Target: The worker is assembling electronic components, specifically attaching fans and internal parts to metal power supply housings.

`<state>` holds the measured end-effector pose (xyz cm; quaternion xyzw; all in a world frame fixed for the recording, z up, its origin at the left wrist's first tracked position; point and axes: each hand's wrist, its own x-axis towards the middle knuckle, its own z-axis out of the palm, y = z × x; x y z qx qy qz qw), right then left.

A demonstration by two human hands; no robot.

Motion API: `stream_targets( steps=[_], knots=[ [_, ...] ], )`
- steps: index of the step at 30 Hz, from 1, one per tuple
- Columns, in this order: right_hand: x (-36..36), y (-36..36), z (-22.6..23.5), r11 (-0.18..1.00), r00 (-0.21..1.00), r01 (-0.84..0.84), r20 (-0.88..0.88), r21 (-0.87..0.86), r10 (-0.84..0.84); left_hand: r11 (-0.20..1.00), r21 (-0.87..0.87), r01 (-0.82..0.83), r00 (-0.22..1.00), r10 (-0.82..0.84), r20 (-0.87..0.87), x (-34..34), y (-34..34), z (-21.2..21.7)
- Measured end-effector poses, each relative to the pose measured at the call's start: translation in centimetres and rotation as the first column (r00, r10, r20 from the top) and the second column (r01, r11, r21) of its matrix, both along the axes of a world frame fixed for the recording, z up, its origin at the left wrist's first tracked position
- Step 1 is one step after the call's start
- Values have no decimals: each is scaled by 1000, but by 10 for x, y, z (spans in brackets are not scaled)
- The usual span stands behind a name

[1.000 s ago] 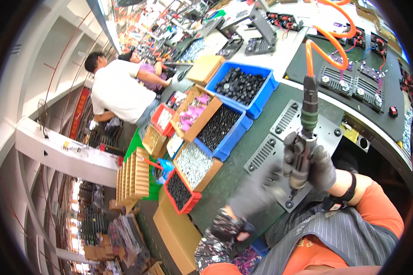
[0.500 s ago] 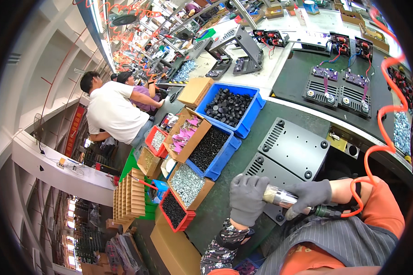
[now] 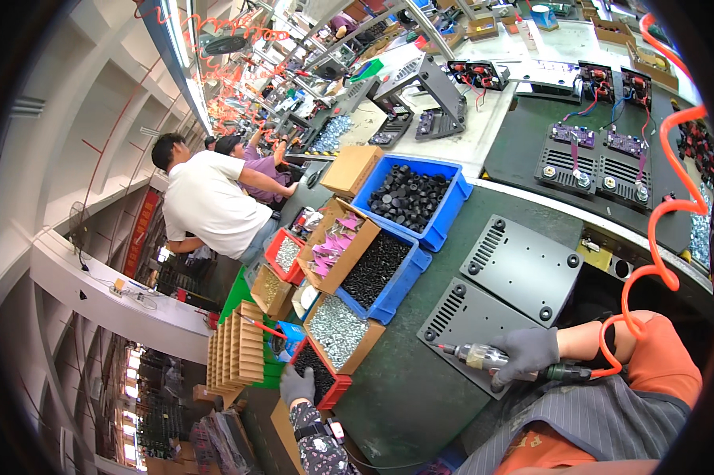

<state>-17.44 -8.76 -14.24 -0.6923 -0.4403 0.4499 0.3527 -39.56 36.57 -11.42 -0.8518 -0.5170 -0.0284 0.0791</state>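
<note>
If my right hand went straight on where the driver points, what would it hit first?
Probably the cardboard box of small silver parts, across the green table. If the driver tilts down, the grey plate beneath comes first; depth is unclear.

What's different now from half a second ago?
The left hand gave up its grip on the power driver and moved left to the red bin of small black parts. The right hand still holds the driver; the grey panels stayed put.

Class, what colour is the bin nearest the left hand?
The small parts bin is red, clearest in the head view.
</note>
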Motion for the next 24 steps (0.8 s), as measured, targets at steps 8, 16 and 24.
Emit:
stream_targets(
  steps=[8, 16, 24],
  knots=[
    [-7, 0, -11, 998, 991, -50, 124, -28, 53, 954, -262, 148, 974, -95, 205, -18, 0, -23],
    [-3, 3, -8, 998, 986, -60, 156, -28, 64, 995, -19, 102, 902, -84, 423, -6, -4, -13],
    [-2, 4, -6, 997, 987, -66, 145, -50, 73, 938, -334, 87, 786, 141, 602, -21, 41, -46]
  ],
)
